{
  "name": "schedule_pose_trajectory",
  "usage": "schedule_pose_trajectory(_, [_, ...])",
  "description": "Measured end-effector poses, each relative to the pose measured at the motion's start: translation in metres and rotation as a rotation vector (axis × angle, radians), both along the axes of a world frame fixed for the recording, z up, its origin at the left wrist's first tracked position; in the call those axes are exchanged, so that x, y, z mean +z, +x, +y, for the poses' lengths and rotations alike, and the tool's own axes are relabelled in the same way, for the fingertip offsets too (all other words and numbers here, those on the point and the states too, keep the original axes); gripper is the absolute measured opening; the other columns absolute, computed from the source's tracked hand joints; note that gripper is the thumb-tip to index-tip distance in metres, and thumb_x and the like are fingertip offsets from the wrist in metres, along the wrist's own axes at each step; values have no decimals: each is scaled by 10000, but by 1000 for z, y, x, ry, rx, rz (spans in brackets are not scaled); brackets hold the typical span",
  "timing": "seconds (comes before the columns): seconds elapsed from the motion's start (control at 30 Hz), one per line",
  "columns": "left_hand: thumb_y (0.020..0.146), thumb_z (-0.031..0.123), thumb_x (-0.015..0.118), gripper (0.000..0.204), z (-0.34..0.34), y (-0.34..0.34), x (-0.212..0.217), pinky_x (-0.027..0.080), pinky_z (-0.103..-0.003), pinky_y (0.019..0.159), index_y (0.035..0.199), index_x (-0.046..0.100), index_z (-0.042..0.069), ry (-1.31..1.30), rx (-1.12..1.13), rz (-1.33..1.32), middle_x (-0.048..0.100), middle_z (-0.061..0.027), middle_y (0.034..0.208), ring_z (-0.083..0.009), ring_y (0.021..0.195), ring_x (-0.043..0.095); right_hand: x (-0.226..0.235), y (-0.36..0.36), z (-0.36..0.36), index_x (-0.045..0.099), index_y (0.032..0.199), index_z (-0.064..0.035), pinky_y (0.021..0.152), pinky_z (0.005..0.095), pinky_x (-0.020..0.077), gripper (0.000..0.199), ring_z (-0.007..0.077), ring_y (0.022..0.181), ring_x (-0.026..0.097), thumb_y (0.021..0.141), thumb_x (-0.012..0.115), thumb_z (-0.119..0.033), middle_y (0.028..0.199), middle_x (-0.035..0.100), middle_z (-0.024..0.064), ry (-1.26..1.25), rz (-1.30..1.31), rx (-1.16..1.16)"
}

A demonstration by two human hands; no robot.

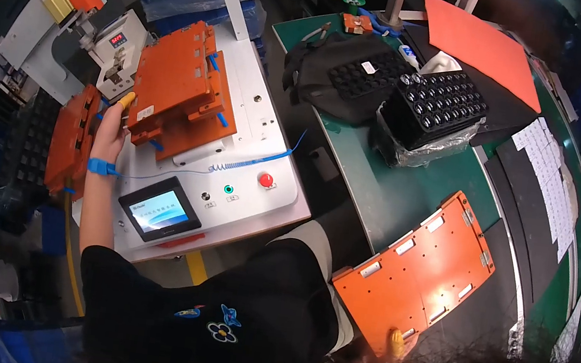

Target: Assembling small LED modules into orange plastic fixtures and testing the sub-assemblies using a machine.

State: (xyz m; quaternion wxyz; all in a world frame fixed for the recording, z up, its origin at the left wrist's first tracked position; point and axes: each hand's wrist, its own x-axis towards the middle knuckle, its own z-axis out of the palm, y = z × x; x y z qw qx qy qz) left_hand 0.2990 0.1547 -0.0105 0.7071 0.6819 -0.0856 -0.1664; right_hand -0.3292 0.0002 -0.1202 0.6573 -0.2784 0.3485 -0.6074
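My left hand (110, 134), in a blue wrist strap (102, 167) and with a yellow finger cover, is closed at the left edge of an orange fixture (174, 83). Its fingers are partly hidden there. The fixture is stacked from plates with blue pegs and sits on a white machine bed (253, 120). At the lower right, my right hand (401, 343) grips the near edge of a flat orange plate (417, 274). A yellow-covered thumb lies on top of this plate; the other fingers are mostly hidden. Metal-coloured inserts line the plate's edges.
A touch screen (159, 209) and red button (265, 179) are on the machine's front. Another orange fixture (73, 140) stands at the left. The green table (358, 176) holds a black tray of round parts (443, 103), a dark bag (321, 67) and an orange sheet (483, 49).
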Motion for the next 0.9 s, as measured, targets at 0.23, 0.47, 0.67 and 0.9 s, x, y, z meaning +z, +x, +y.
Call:
schedule_pose_trajectory(0.23, [927, 183, 579, 321, -20, 5, 11, 541, -314, 858, 1189, 608, 1, -60, -94, 15, 647, -106, 1150, -198, 1031, 642, 14, 15, -5, 362, 1358, 93, 906, 418, 537, 749, 304, 1032, 637, 722, 719, -81, 1189, 578, 210, -60, -49, 16])
schedule_pose_trajectory(0.47, [875, 74, 618, 256, -33, -17, 46, 564, -341, 839, 1107, 599, -34, -245, -215, 54, 649, -146, 1086, -235, 973, 666, 16, 18, -6, 382, 1333, 101, 928, 413, 526, 709, 304, 1066, 630, 728, 705, -78, 1204, 578, 212, -22, -39, -25])
schedule_pose_trajectory(0.67, [907, 108, 586, 254, -33, -26, 69, 518, -343, 907, 1145, 606, 20, -174, -11, -465, 646, -107, 1086, -209, 1008, 645, 28, 7, -15, 396, 1319, 102, 953, 417, 492, 684, 308, 1082, 608, 719, 683, -58, 1207, 570, 204, -122, -12, 21])
schedule_pose_trajectory(0.9, [965, 258, 431, 526, 20, -96, 88, 457, -469, 1037, 1409, 397, -22, -316, 3, -437, 519, -203, 1355, -300, 1242, 539, 31, 0, -2, 355, 1365, 73, 948, 436, 491, 727, 326, 1096, 591, 728, 644, -127, 1233, 542, 218, -276, -99, -85])
